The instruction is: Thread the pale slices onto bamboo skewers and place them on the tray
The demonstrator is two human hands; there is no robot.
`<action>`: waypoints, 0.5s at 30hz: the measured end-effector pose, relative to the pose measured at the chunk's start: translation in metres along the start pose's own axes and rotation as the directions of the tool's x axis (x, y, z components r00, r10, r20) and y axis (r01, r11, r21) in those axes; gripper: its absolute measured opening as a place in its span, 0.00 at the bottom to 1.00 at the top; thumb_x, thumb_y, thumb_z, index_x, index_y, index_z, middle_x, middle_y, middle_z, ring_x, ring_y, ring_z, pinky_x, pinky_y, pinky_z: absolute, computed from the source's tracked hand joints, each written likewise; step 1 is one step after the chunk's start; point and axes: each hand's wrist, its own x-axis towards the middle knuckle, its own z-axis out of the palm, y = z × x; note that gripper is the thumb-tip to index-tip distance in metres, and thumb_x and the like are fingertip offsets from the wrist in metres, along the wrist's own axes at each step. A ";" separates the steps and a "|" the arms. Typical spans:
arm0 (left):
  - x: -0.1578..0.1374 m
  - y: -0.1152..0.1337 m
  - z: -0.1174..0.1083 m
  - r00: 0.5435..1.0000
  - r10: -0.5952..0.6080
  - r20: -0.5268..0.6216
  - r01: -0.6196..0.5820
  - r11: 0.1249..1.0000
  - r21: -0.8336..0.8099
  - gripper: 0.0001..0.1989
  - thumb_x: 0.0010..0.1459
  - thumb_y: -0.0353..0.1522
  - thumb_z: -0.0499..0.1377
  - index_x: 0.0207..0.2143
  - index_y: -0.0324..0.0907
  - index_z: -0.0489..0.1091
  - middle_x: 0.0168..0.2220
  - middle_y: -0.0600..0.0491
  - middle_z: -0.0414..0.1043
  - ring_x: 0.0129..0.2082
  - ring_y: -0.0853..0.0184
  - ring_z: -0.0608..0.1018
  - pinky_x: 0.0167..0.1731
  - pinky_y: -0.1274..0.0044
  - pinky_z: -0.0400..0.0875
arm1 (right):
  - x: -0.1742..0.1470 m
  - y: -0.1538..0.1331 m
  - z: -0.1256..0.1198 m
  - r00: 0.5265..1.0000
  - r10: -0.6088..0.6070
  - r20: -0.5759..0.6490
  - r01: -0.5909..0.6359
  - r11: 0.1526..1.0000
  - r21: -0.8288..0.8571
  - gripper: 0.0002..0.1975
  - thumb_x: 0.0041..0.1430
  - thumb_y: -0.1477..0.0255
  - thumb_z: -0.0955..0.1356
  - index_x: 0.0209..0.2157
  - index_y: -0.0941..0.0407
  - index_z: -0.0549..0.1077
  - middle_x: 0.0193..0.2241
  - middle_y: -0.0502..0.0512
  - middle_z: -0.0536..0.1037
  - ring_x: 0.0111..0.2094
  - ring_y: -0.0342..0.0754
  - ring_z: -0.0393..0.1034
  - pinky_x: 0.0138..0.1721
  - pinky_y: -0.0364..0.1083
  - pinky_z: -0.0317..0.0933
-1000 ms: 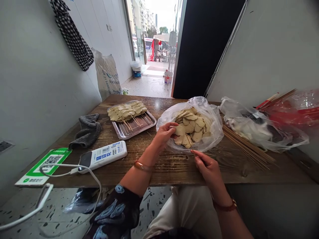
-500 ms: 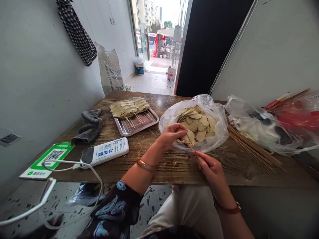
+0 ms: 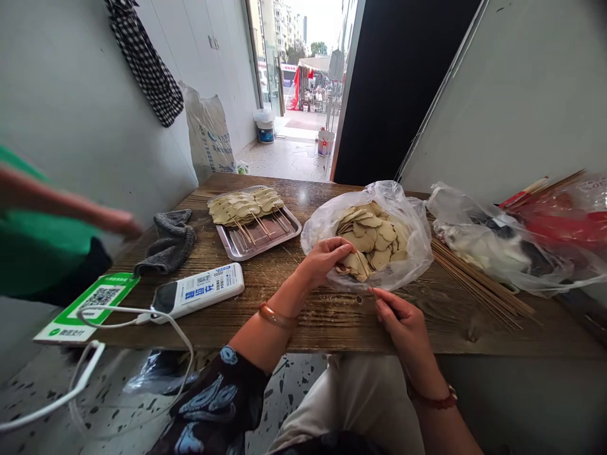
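Observation:
My left hand (image 3: 323,259) is closed on a few pale, flat oval slices (image 3: 356,268), pinching them at the near edge of a clear plastic bag (image 3: 315,230). What food they are I cannot make out for sure. Heaped in the open bag are many loose slices (image 3: 377,235) of the same kind. A thin wooden skewer (image 3: 371,291) is pinched between thumb and fingers of my right hand (image 3: 402,321), just below the held slices; its tip lies at or in them. On a metal tray (image 3: 241,251) at the left lie skewered slices (image 3: 244,205), sticks toward me.
Loose bamboo skewers (image 3: 481,283) lie right of the bag, beside crumpled plastic bags (image 3: 488,234). Left stand a white device (image 3: 199,289) with a cable, a grey cloth (image 3: 168,240) and a QR card (image 3: 97,303). A person's blurred arm (image 3: 71,202) reaches in at the far left.
A person in green has come into view at the left, arm stretched toward the table. My hands have barely moved; the slices and skewer stay in them.

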 end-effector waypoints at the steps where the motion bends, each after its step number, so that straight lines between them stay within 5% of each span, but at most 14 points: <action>1: -0.001 0.001 0.001 1.000 0.001 0.007 -0.001 1.000 -0.002 0.17 0.49 0.43 0.64 0.30 0.36 0.71 0.24 0.56 0.66 0.23 0.75 0.68 0.23 0.82 0.64 | 0.000 0.000 0.000 1.000 -0.006 -0.009 0.006 1.000 -0.009 0.16 0.57 0.64 0.67 0.44 0.55 0.80 0.22 0.51 0.76 0.23 0.44 0.66 0.22 0.42 0.60; 9: -0.003 0.005 0.004 0.999 0.020 0.038 -0.021 0.999 0.029 0.18 0.46 0.41 0.67 0.29 0.35 0.69 0.22 0.57 0.64 0.21 0.77 0.64 0.22 0.83 0.59 | 0.001 -0.004 0.000 0.999 -0.050 -0.001 0.050 0.997 -0.056 0.14 0.57 0.64 0.68 0.43 0.53 0.80 0.38 0.56 0.81 0.36 0.51 0.74 0.37 0.49 0.69; 15: -0.003 0.007 0.004 0.998 0.041 0.045 -0.042 0.999 0.015 0.17 0.45 0.40 0.68 0.28 0.35 0.71 0.22 0.57 0.65 0.22 0.77 0.64 0.23 0.83 0.57 | 0.001 -0.002 -0.001 0.999 -0.052 -0.002 0.052 0.997 -0.050 0.13 0.57 0.65 0.69 0.42 0.52 0.80 0.36 0.53 0.81 0.34 0.49 0.74 0.38 0.48 0.68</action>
